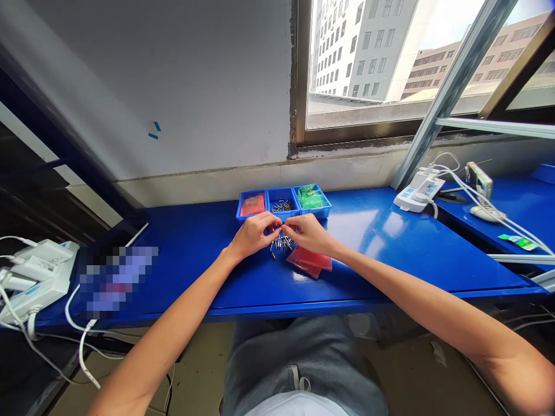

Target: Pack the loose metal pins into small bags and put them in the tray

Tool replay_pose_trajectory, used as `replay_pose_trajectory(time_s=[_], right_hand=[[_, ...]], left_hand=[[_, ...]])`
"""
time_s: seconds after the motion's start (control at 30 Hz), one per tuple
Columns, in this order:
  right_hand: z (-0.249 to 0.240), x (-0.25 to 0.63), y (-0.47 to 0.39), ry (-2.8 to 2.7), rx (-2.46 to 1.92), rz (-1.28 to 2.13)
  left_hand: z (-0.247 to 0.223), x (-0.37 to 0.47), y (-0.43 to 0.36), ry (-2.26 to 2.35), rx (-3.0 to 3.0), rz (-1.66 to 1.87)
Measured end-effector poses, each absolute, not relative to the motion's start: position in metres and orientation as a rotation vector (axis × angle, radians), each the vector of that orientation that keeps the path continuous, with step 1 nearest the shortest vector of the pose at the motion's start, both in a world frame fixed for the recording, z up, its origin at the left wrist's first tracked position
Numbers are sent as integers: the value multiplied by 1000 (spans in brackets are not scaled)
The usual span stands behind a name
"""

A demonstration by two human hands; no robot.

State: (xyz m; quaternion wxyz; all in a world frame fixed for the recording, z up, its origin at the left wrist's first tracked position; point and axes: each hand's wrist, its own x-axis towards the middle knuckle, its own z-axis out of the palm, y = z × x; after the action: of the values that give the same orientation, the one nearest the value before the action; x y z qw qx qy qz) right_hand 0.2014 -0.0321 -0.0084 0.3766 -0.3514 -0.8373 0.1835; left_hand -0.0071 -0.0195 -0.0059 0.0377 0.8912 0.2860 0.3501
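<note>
My left hand and my right hand meet fingertip to fingertip over the blue table. Both are closed in a pinch, and whatever lies between the fingers is too small to make out. Below them lies a loose pile of small metal parts. Red plastic bags lie flat beside the pile, partly under my right hand. Just behind my hands stands a blue tray with three compartments: red bags at left, small metal parts in the middle, green bags at right.
A white power strip with cables stands at the back right, another at the far left. Near the left one is a blurred-out object. A metal post rises at the right, before the window. The table's front edge runs near my body.
</note>
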Motion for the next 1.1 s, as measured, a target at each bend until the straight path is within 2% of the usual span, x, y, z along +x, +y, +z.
replay_pose_trajectory(time_s=[0.5, 0.83, 1.1], right_hand=[[-8, 206, -28, -2161, -954, 191], [-14, 209, -15, -2068, -886, 722], [-11, 213, -14, -2034, -885, 961]], left_hand=[[-9, -9, -16, 1011, 2797, 1032], [-12, -9, -15, 931, 2820, 1114], [-10, -6, -17, 889, 2732, 1155]])
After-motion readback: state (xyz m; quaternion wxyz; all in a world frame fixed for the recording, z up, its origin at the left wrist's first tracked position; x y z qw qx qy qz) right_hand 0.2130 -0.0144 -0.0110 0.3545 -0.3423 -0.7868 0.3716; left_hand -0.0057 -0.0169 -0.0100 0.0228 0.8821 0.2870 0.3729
